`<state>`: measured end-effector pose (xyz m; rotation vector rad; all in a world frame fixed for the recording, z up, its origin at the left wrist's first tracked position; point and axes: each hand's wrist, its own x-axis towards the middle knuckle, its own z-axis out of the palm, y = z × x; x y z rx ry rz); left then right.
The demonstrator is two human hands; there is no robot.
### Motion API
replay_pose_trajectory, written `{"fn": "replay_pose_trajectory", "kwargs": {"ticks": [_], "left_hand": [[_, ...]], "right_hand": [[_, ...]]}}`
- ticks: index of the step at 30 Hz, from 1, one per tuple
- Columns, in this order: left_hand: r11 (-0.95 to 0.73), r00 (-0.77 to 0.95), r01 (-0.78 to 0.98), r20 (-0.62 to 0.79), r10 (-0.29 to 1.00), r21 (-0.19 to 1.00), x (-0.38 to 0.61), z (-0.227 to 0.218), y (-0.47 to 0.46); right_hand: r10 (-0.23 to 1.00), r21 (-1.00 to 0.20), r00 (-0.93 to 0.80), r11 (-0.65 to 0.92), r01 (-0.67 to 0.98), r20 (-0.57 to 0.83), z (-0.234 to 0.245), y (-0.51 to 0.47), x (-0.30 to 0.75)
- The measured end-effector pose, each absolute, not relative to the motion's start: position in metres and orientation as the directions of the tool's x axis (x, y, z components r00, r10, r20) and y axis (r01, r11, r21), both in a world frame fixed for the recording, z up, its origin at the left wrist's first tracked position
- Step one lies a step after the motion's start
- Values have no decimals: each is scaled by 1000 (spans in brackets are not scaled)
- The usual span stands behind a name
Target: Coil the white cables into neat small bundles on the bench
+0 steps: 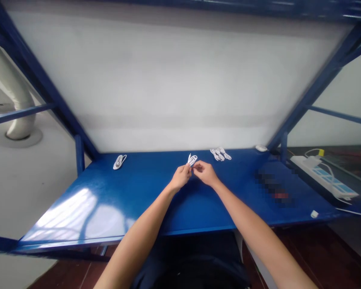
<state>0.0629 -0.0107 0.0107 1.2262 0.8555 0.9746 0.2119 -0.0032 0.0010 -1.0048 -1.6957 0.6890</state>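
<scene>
Tabletop point(147, 186), left grip point(181, 176) clasping cable point(193, 159), right grip point(206, 172) curled

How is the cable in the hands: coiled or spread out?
Coiled: the white cable shows as bundled loops sticking out of the left hand, one end pointing up.

A coiled cable point(119, 162) lies far left on the tabletop point(144, 172), cable bundles point(220, 154) right of centre; between them, in the left hand point(182, 176), is another coil point(193, 160). A power strip point(325, 176) lies right of the tabletop.
</scene>
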Motion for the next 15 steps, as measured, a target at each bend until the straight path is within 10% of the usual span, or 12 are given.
{"fn": "replay_pose_trajectory", "kwargs": {"ticks": [15], "left_hand": [[191, 462, -358, -4, 887, 914, 55, 23, -12]], "right_hand": [[810, -661, -83, 528, 533, 580, 7, -13, 217]]}}
